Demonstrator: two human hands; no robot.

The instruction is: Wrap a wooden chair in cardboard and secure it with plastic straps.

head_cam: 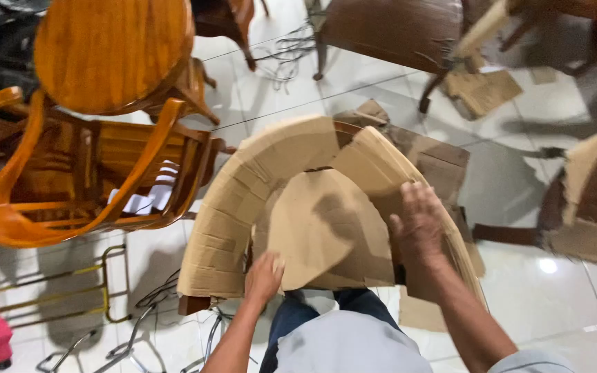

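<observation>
Cardboard wrapping (257, 179) is already covering the chair's curved back and seat on the tiled floor (519, 290). The left hand (264, 276) is pinching the seat piece; the right hand (419, 221), fingers spread, is pressing the side wrap, its lower end hanging loose.

Brown cardboard wrapping (271, 186) — curved, centre, around chair; torn cardboard scraps (481, 90) on floor, upper right.

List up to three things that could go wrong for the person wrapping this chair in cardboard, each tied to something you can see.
1. The curved cardboard looks loose; it may spring off, since only the right hand presses it.
2. The left hand grips just the seat cardboard edge, which might tear.
3. Cables on the tiled floor could catch a foot.
</observation>
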